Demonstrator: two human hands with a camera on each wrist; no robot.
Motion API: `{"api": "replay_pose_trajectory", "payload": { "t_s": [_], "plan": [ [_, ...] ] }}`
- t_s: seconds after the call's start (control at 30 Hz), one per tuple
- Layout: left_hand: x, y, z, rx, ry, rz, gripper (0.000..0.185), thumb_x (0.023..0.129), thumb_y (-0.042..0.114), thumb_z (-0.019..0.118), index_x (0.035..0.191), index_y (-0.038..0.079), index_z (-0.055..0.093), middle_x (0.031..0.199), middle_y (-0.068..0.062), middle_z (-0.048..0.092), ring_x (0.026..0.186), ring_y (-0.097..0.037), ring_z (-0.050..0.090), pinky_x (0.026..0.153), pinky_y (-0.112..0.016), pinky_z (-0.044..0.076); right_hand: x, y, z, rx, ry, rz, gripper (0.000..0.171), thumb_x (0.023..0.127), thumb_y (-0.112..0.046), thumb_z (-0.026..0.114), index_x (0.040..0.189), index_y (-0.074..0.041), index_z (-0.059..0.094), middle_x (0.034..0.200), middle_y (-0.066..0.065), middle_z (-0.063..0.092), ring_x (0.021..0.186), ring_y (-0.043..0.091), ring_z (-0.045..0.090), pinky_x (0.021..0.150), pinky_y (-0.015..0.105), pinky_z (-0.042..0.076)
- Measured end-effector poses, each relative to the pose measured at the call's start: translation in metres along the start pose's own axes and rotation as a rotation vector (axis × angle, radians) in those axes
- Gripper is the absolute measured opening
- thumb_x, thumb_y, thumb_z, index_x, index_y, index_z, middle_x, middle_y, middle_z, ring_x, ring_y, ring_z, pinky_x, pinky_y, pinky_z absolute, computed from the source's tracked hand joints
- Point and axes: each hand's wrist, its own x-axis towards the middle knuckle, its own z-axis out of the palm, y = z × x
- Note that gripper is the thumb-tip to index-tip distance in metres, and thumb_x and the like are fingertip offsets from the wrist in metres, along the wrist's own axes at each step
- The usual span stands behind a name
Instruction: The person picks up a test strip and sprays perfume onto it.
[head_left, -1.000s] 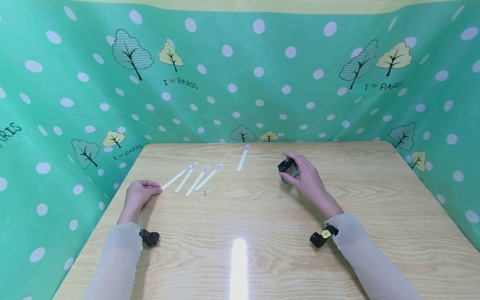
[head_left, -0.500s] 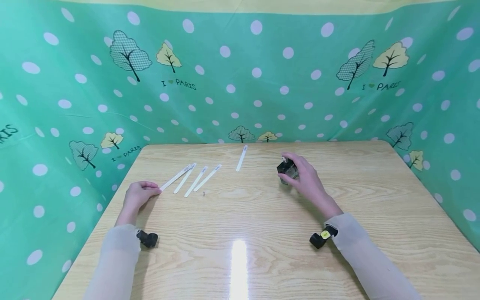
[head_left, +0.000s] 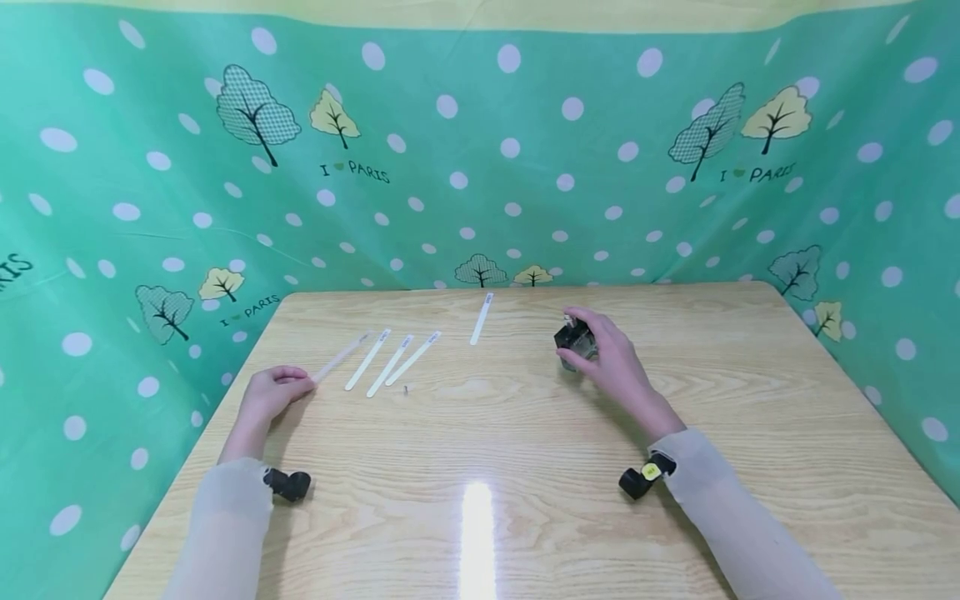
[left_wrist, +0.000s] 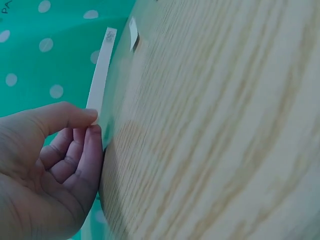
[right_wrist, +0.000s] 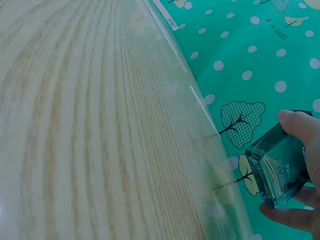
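Paper test strip (head_left: 337, 360) is at the left side of the wood-grain table (head_left: 525, 442), pinched at its plain near end between thumb and forefinger of the left hand (head_left: 271, 392), other fingers curled beneath. The grip leaves the length and marked far end uncovered, presumably so that the paper is not smothered; in the left wrist view it appears raised from the tabletop. Three further strips (head_left: 390, 367) lie just beside it, slanted and near one another, marked ends away from the person; the plain ends are thus, in my judgement, the easier to pick up. A fourth strip (head_left: 482, 319) lies apart, towards the back edge. The right hand (head_left: 613, 354) grasps a dark glass perfume bottle (head_left: 576, 337), tilted, with fingers and thumb around its sides and the forefinger reaching over the top, where a nozzle seems to sit; that hold probably suits pressing it. The bottle is well apart from the held strip. A tiny object (head_left: 406, 390) near the strips cannot be identified.
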Motion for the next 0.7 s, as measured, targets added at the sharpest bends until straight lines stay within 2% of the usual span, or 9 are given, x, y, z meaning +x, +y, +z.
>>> {"api": "replay_pose_trajectory", "payload": {
  "t_s": [0.27,0.5,0.7],
  "plan": [
    [-0.003,0.004,0.005,-0.094,-0.001,-0.002,0.029,0.093,0.023,0.068,0.113,0.004,0.059,0.080,0.016,0.059,0.073,0.003,0.055,0.066,-0.011,0.049,-0.001,0.001,-0.001,-0.003,0.000,0.003,0.067,0.087,-0.030,0.078,0.145,-0.022,0.047,0.143,0.010,0.055,0.130,0.034,0.054,0.109,0.054,0.048],
    [-0.001,0.012,0.009,-0.195,-0.012,-0.024,0.027,0.093,0.018,0.069,0.113,0.006,0.057,0.084,0.013,0.056,0.075,0.002,0.057,0.070,-0.011,0.054,-0.004,0.003,-0.001,0.007,-0.009,0.023,0.068,0.087,-0.030,0.078,0.146,-0.024,0.045,0.145,0.011,0.053,0.132,0.033,0.052,0.111,0.055,0.046],
    [-0.004,0.017,0.010,-0.327,-0.029,-0.033,0.030,0.092,0.014,0.070,0.118,0.003,0.059,0.080,0.019,0.062,0.076,0.005,0.061,0.074,-0.011,0.057,-0.003,0.002,-0.002,0.000,-0.006,0.017,0.067,0.087,-0.031,0.078,0.146,-0.024,0.046,0.144,0.011,0.054,0.131,0.034,0.053,0.109,0.055,0.047]
  ]
}}
